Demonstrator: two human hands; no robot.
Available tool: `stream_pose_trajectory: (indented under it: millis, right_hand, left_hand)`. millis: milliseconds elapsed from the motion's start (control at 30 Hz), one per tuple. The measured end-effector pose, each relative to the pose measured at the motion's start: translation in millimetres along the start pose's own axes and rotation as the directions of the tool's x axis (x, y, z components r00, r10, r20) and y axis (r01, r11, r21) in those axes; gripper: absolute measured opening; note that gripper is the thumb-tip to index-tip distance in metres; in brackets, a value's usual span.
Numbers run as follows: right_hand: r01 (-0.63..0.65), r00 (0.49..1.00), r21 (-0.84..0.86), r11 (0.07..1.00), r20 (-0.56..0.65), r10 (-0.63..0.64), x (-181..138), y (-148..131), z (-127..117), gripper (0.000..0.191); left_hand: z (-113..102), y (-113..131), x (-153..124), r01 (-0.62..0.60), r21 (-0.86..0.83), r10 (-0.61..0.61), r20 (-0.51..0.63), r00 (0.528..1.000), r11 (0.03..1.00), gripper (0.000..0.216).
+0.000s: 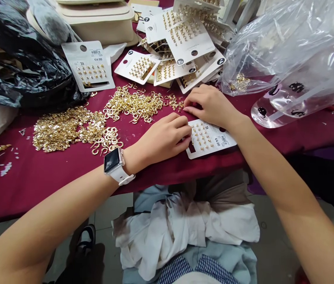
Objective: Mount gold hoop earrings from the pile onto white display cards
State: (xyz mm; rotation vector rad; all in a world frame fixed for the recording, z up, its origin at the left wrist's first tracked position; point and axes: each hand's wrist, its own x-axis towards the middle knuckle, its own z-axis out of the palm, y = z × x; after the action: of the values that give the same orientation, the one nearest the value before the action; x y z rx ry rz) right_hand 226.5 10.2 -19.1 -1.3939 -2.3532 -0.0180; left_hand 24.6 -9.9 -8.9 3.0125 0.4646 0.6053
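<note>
A white earring card [211, 139] with rows of small gold studs lies near the front edge of the maroon cloth-covered table [51, 177]. My left hand [163, 138], with a white smartwatch on the wrist, rests curled on the card's left edge, fingers closed against it. My right hand [211, 105] is bent over the card's top edge, fingertips pinched together at the card; what they pinch is too small to make out. Piles of loose gold hoop earrings [134, 104] and small gold pieces [63, 128] lie just left of my hands.
A stack of filled earring cards [181, 47] sits at the back, one single card [90, 65] apart on the left. A black plastic bag [15, 63] lies far left, clear plastic bags [288, 51] at right. Clothes [184, 232] are heaped below the table edge.
</note>
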Motion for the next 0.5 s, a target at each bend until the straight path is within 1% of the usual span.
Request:
stream_pose_trajectory:
  millis: [100,200,267,367,433,500]
  right_hand:
    - [-0.008,1.000,0.057,0.998,-0.017,0.009,1,-2,-7,0.016]
    - [-0.053,0.995,0.187,0.981,-0.076,0.068,-8,-13,-27,0.016]
    - [-0.060,0.989,0.269,0.961,-0.111,0.093,-18,-25,-39,0.015]
    - [-0.013,0.997,0.320,0.947,-0.067,0.036,-36,-40,-47,0.013]
    - [0.005,1.000,0.321,0.947,-0.016,0.000,-45,-46,-43,0.011]
    - [0.000,1.000,0.308,0.951,0.005,-0.001,-50,-48,-38,0.011]
  left_hand:
    - [-1,0,-1,0.001,0.002,-0.001,-0.008,1.000,1.000,0.025]
    - [-1,0,-2,-0.006,0.015,0.007,-0.021,1.000,1.000,0.025]
    - [-1,0,-2,-0.015,0.022,0.015,-0.032,0.999,1.000,0.026]
    - [-1,0,-3,-0.008,0.023,0.009,-0.017,1.000,1.000,0.028]
    - [0,0,-3,0.011,0.012,-0.011,0.006,1.000,1.000,0.028]
    - [1,0,-2,0.029,0.002,-0.029,0.017,0.999,1.000,0.028]
